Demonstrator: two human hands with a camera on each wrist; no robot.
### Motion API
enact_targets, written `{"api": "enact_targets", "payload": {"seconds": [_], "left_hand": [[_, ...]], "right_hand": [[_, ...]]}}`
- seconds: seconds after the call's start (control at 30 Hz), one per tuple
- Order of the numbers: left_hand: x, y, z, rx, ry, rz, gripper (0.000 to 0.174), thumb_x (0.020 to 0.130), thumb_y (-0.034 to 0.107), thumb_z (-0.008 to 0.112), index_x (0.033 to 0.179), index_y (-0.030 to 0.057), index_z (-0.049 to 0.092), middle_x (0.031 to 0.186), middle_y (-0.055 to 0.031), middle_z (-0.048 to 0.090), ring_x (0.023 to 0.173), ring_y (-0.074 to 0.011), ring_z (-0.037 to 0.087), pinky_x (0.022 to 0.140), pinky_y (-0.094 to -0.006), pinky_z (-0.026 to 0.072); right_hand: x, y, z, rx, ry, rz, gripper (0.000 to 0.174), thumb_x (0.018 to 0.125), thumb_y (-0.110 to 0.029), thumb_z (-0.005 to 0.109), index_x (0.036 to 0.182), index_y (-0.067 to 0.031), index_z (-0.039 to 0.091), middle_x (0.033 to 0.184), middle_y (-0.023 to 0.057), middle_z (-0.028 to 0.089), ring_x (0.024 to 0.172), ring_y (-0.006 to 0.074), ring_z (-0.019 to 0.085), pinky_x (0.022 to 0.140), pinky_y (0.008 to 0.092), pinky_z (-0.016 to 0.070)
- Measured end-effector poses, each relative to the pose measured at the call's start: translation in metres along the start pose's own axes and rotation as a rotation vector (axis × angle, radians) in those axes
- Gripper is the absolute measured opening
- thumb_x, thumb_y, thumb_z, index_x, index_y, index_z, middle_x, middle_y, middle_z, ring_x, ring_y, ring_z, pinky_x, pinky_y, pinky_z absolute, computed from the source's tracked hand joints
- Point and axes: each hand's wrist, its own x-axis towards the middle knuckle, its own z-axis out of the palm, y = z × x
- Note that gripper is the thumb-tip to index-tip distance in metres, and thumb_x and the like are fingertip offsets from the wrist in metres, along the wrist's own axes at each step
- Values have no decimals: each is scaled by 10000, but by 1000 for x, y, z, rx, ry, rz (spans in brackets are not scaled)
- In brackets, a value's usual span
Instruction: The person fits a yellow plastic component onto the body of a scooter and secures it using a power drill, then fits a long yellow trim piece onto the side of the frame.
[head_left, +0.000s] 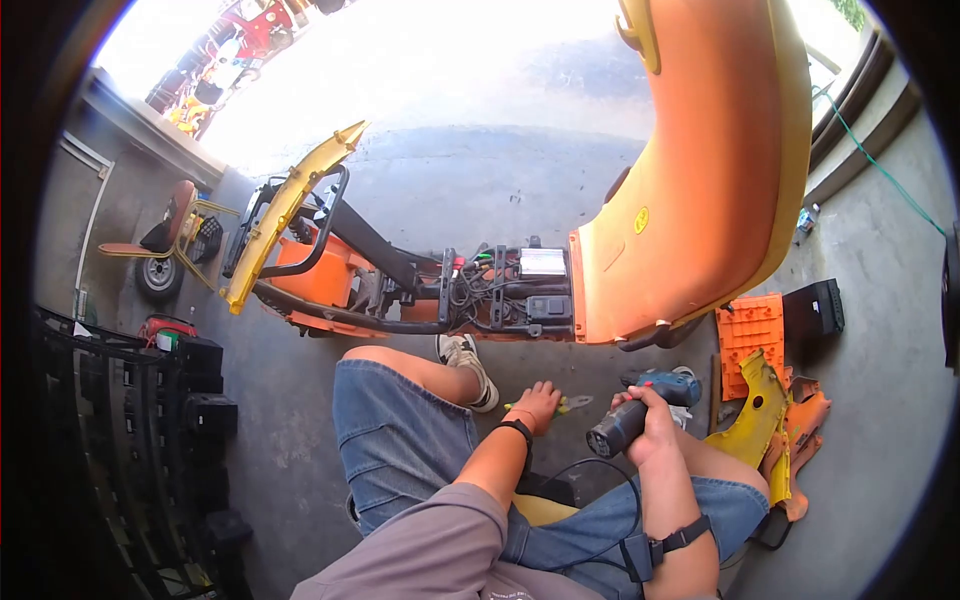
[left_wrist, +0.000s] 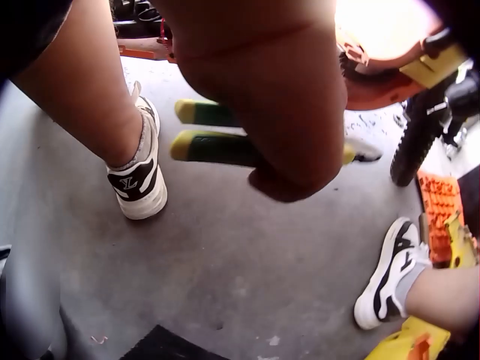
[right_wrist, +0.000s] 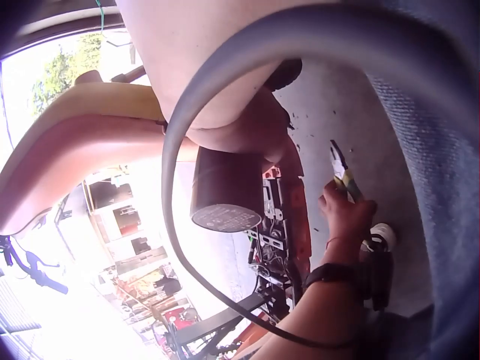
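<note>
Pliers with green and yellow handles point(left_wrist: 217, 148) are gripped in my left hand point(head_left: 538, 402), above the grey floor; their metal jaws stick out past the fingers, as the right wrist view also shows. My right hand point(head_left: 652, 425) holds a blue and black cordless power tool point(head_left: 618, 428) by its handle, over my bent right leg. In the right wrist view the dark battery end point(right_wrist: 227, 191) of the tool shows below the hand. Beyond both hands stands an orange scooter body point(head_left: 690, 200) with wiring and a silver box point(head_left: 542, 262) exposed in its open frame.
Orange and yellow body panels point(head_left: 755, 400) lie on the floor at the right. Black racks point(head_left: 110, 430) stand at the left, near a small wheeled seat point(head_left: 160, 270). A cable point(right_wrist: 171, 172) loops past my right wrist. My shoes point(left_wrist: 139, 187) rest on the floor.
</note>
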Motion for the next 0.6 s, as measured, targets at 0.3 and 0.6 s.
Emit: {"api": "enact_targets", "payload": {"seconds": [0.3, 0.6], "left_hand": [[10, 19, 78, 157, -273, 230, 425, 877, 129, 591, 1299, 151, 553, 1278, -93, 515, 1236, -316, 491, 1062, -435, 399], [39, -1, -38, -219, 109, -519, 223, 834, 137, 597, 1050, 103, 639, 1101, -107, 656, 1166, -343, 559, 1007, -445, 436]], "right_hand": [[9, -1, -9, -23, 3, 2, 128, 828, -124, 654, 831, -72, 538, 786, 82, 602, 758, 228, 616, 751, 362, 530], [11, -2, 0, -15, -44, 12, 156, 809, -102, 681, 902, -52, 566, 811, 119, 632, 773, 249, 639, 746, 375, 533]]}}
